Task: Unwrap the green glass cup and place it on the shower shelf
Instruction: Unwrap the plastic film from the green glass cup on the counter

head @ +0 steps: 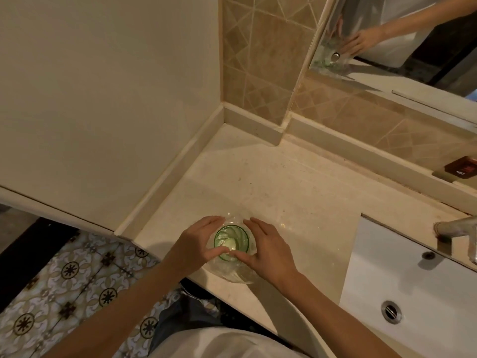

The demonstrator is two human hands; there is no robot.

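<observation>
Green glass cup (231, 242): upright near the tabletop's (284, 192) near edge, sitting in clear plastic wrap (233, 273). Left hand (195, 244) and right hand (268, 250) cup its sides, fingers curved, thumbs at the rim. Risk: tugged film may tip or drag the glass over that edge.

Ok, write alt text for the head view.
Two bare hands, left hand and right hand, cup a green glass cup still in clear plastic wrap, upright on a beige counter. A white sink lies to the right, a mirror above.
</observation>
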